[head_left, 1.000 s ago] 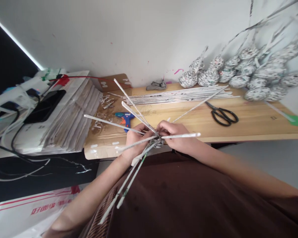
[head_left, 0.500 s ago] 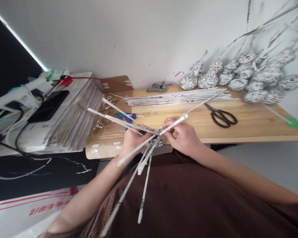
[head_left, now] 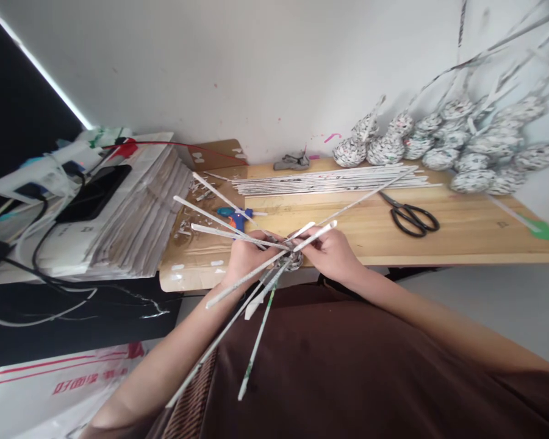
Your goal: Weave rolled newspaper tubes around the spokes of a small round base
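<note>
At the table's front edge I hold a small woven paper piece (head_left: pixel 294 262), with several rolled paper sticks fanning out from it. My left hand (head_left: pixel 247 259) is closed around its left side, fingers partly hidden under the sticks. My right hand (head_left: pixel 333 253) pinches at the right side, where a paper stick (head_left: pixel 318 235) comes out by the thumb and fingers. One long thin stick (head_left: pixel 366 196) reaches back right over the table. A green-marked stick (head_left: pixel 257 353) and other sticks hang toward my brown apron (head_left: pixel 348 353).
Behind lies a bundle of paper sticks (head_left: pixel 329 182). Black-handled scissors (head_left: pixel 412 218) rest on the right. Woven gourd shapes (head_left: pixel 387 149) stand by the wall. A blue glue gun (head_left: pixel 238 219) lies on cardboard; left are stacked papers (head_left: pixel 160 213), a phone (head_left: pixel 94 194) and cables.
The woven piece has turned a little, and its sticks have shifted, the lower ones swinging left. My right hand has moved slightly down, its fingers closer in to the weave.
</note>
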Motion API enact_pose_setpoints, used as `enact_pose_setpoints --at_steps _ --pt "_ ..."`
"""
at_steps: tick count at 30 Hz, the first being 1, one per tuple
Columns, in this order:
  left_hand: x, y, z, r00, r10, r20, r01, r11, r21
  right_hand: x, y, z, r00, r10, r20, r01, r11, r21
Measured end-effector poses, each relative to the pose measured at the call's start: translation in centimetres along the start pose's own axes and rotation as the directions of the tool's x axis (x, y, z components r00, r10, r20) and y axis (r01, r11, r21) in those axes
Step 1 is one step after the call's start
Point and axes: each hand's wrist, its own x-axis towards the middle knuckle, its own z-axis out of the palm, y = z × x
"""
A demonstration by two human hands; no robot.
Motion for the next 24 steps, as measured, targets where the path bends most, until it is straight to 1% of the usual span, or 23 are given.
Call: enact_pose_setpoints --at_steps 2,4,7,9,12,14,17,20,22,24 --pt "0.2 0.3 0.0 1.0 0.009 0.008 -0.01 0.999 0.042 0.1 -0.1 0.3 1.0 0.021 -0.003 -0.021 0.998 0.057" --pt "0.4 0.1 0.1 1.0 0.026 -0.008 -0.025 0.998 0.054 0.2 -0.2 0.4 0.998 0.052 -0.027 -0.049 0.993 0.106" --pt "0.5 -0.4 0.4 0.999 0.025 -0.047 -0.025 1.0 0.016 0.3 -0.4 0.0 0.996 0.084 -0.013 -0.082 0.992 0.097" --pt "0.5 -0.5 0.6 0.998 0.002 -0.057 -0.003 1.0 -0.015 0.3 -0.6 -0.5 0.996 0.076 0.047 -0.078 0.996 0.049" --pt "0.4 -0.3 0.8 0.999 -0.035 -0.031 0.033 0.998 -0.045 0.4 -1.2 -1.2 0.98 0.096 0.174 -0.096 0.995 -0.007" --pt "0.3 -0.1 0.9 0.999 -0.042 -0.01 0.042 0.998 -0.054 0.5 -1.6 -1.4 0.97 0.108 0.22 -0.1 0.994 -0.049" --pt "0.2 0.0 0.9 0.999 -0.036 -0.011 0.035 0.995 -0.095 0.6 -2.1 -1.0 0.978 0.087 0.188 -0.065 0.991 -0.119" --pt "0.1 -0.2 0.9 0.998 -0.054 -0.012 0.052 0.988 -0.146 0.5 -2.1 -0.4 0.994 -0.008 0.112 0.023 0.991 -0.133" --pt "0.0 -0.3 1.0 0.996 -0.091 0.004 0.09 0.981 -0.171 0.2 -1.8 0.1 0.998 -0.046 0.038 0.049 0.996 -0.071" --pt "-0.1 -0.2 1.0 0.993 -0.116 0.001 0.114 0.976 -0.184 0.1 -1.4 0.6 0.999 -0.022 -0.029 0.022 1.0 0.017"
